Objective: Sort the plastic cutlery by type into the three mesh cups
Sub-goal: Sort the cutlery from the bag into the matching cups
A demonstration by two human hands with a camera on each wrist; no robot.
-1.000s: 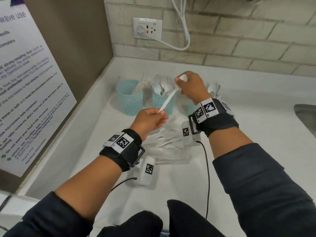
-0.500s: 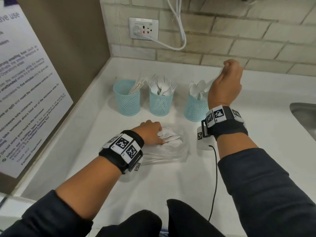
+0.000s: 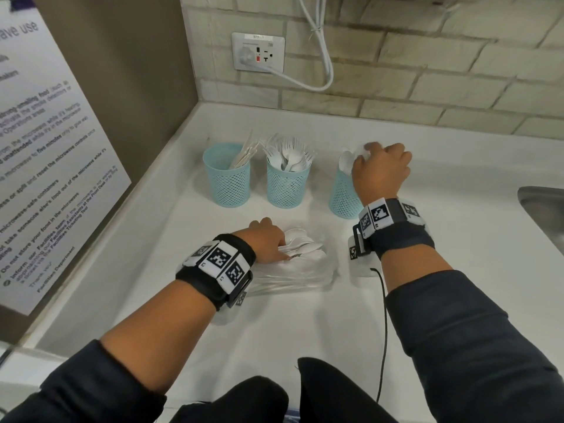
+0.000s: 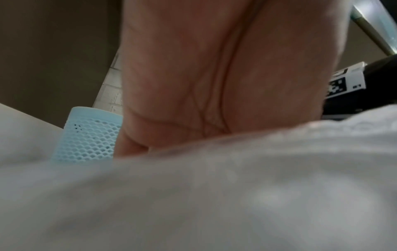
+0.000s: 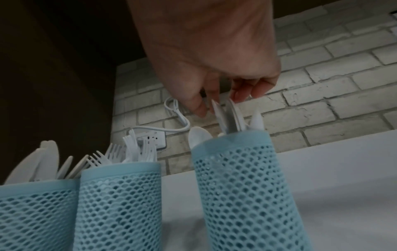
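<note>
Three blue mesh cups stand in a row: the left cup holds knives, the middle cup forks, the right cup spoons. My right hand hovers over the right cup. Its thumb and fingers hang loosely apart around the spoon tops, gripping nothing. My left hand rests on a pile of white spoons in clear plastic wrap on the counter. Its fingertips are hidden; the left wrist view shows only the palm behind the blurred pile.
A brick wall with a socket and white cable runs behind the cups. A notice board closes off the left side. A steel sink edge lies at the right. A black wire trails across the white counter.
A second ago both hands held one white utensil above the cups. My right hand carried it to the right cup and sank onto it. My left hand dropped to the pile.
</note>
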